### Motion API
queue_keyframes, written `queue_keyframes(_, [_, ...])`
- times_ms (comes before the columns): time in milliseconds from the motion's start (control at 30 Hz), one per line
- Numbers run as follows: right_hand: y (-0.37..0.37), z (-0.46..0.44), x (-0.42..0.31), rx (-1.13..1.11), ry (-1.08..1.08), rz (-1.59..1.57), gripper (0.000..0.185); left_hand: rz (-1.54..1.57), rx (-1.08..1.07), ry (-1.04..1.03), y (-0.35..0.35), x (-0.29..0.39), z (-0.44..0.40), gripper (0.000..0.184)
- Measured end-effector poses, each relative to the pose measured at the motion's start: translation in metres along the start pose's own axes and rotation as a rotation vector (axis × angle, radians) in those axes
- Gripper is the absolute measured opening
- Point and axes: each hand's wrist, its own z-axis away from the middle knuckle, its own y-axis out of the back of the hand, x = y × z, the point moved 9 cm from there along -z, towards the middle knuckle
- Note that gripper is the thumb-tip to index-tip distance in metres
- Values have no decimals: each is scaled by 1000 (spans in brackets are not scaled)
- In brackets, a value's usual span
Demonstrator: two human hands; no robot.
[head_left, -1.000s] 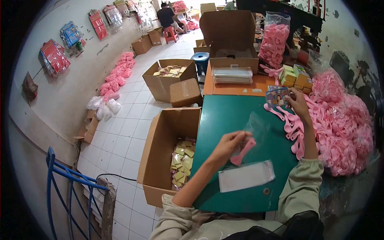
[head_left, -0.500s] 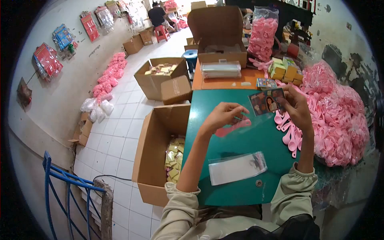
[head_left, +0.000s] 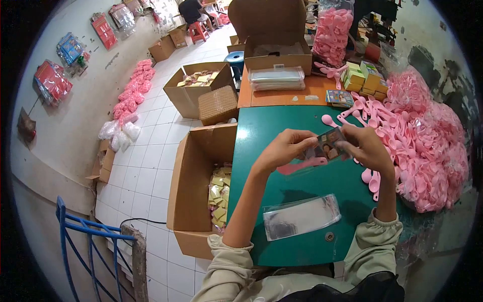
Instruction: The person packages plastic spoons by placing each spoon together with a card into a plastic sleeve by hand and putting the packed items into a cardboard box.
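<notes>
Now the card, gripped by right fingers, is brought to the spoon and bag pinched by left fingers; the pieces are united.

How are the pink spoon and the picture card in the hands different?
The pink spoon is long and narrow; the picture card is flat and rectangular. The pink spoon is plain, while the picture card is dark with printed pictures. Both are held above the green table.
</notes>
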Motion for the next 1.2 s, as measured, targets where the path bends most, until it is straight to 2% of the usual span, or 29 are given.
queue_keyframes(33, [-8, -1, 2, -73, -30, 49, 12, 15, -8, -31, -2, -3, -3, 35])
queue_keyframes(133, [-30, -5, 1, -184, 164, 229, 14, -118, 54, -44, 1, -6, -2, 42])
queue_keyframes(167, [-31, -4, -2, -181, 184, 127, 16, -192, 88, -38, 3, -4, -1, 46])
queue_keyframes(267, [-38, -5, 6, -274, 175, 128, 15, -308, 100, 47, 4, 1, 4, 56])
queue_keyframes(367, [-43, -10, 29, -297, 9, -217, 14, -326, 117, 40, 5, -3, 4, 61])
queue_keyframes(467, [-45, -12, 34, -292, -91, -194, 11, -436, 135, 14, 7, -10, 3, 63])
queue_keyframes(567, [-33, -17, 39, -119, -27, -223, 10, -405, -42, 71, 10, -18, 9, 63])
queue_keyframes(667, [-16, -15, 56, 30, -177, -436, 12, -159, -81, 115, 26, -22, 23, 60])
queue_keyframes(700, [-9, -15, 55, 83, -176, -360, 15, -76, -60, 81, 31, -18, 25, 59])
queue_keyframes(833, [-12, -15, 46, -2, -108, -396, 16, 83, 3, 3, 44, -12, 29, 64])
queue_keyframes(900, [-19, -13, 50, -97, -159, -454, 17, 12, 20, -1, 45, -5, 31, 64])
queue_keyframes(1000, [-19, -13, 45, -51, -156, -392, 17, -15, -10, -26, 43, 2, 33, 63])
queue_keyframes(1100, [-26, -16, 49, -31, -128, -570, 16, -70, -87, -44, 37, 4, 32, 64])
queue_keyframes(1133, [-21, -18, 48, 27, -70, -492, 16, -101, -114, -47, 35, 4, 32, 65])
queue_keyframes(1200, [-12, -20, 42, 145, 43, -331, 17, -127, 100, -76, 49, -4, 27, 63])
